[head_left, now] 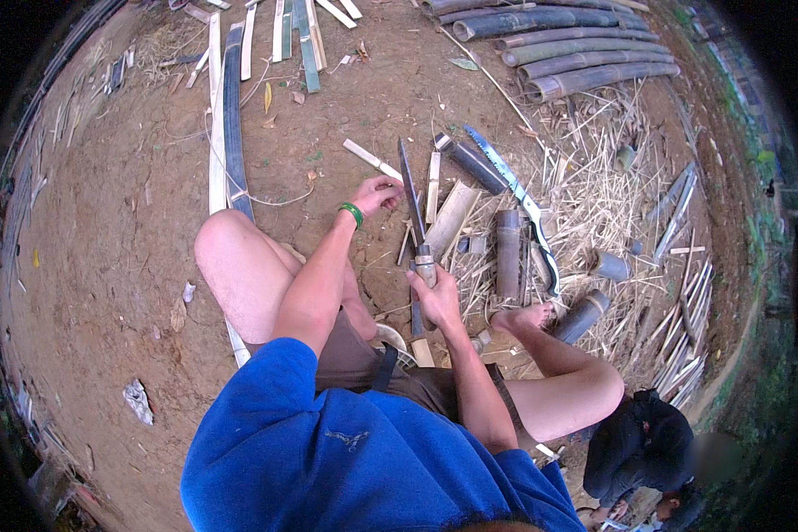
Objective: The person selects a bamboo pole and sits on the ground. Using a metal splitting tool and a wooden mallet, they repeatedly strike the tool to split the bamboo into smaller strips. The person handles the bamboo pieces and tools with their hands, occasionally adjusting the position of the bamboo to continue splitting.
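Observation:
In my right hand (437,298) is the handle of a long knife (412,197), its dark blade pointing away from me. My fingers are wrapped round the handle's lower part. My left hand (379,195), with a green band at the wrist, is closed at the near end of a pale bamboo strip (368,156). That end lies close beside the blade; whether they touch I cannot tell. Just right of the blade are a narrow split piece (433,188) and a wider split bamboo piece (450,215).
A pruning saw (529,208) lies to the right among bamboo shavings (585,168) and short bamboo sections (508,253). Long bamboo poles (594,66) are stacked at the far right. Split slats (232,124) lie at the far left. Another person (638,443) in dark clothing is at the lower right.

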Action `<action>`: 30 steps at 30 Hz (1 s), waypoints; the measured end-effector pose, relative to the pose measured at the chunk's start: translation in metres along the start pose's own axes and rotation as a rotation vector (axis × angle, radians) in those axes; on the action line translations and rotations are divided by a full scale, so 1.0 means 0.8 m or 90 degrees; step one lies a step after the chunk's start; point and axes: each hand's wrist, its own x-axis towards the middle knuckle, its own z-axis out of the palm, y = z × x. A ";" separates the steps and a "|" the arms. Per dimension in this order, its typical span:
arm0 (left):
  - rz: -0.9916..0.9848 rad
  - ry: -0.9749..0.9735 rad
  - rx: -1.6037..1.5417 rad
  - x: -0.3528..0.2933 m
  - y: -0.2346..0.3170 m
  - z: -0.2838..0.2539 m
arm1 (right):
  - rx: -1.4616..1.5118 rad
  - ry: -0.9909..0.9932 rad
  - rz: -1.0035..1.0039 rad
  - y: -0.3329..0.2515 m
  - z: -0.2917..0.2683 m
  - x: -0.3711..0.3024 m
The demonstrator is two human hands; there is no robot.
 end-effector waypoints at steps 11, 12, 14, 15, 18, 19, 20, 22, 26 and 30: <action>0.008 0.007 0.021 0.006 0.000 -0.002 | 0.083 -0.023 0.003 0.002 0.003 0.005; 0.004 0.006 0.014 0.005 0.000 -0.001 | 0.087 -0.023 0.007 0.005 0.003 0.005; -0.001 0.003 -0.001 0.005 0.000 -0.001 | 0.094 -0.022 0.014 0.003 0.003 0.005; -0.003 0.001 -0.004 0.005 0.001 -0.002 | 0.090 -0.023 0.014 0.001 0.003 0.005; -0.002 0.001 0.001 0.004 0.003 -0.002 | 0.071 -0.026 0.014 -0.001 0.006 0.005; 0.003 0.001 0.010 0.005 0.005 0.000 | 0.058 -0.023 0.018 0.002 0.007 0.008; 0.008 0.002 0.020 0.006 0.007 0.003 | 0.045 -0.020 0.021 0.005 0.008 0.010; 0.040 0.127 0.063 -0.003 0.007 0.026 | 0.015 -0.010 0.048 0.011 0.005 0.012; 0.068 0.628 -0.025 -0.026 -0.059 -0.003 | 0.033 -0.021 -0.018 0.012 0.036 0.024; -0.050 0.374 0.027 -0.155 -0.034 0.128 | 0.046 -0.036 0.077 -0.003 0.006 0.033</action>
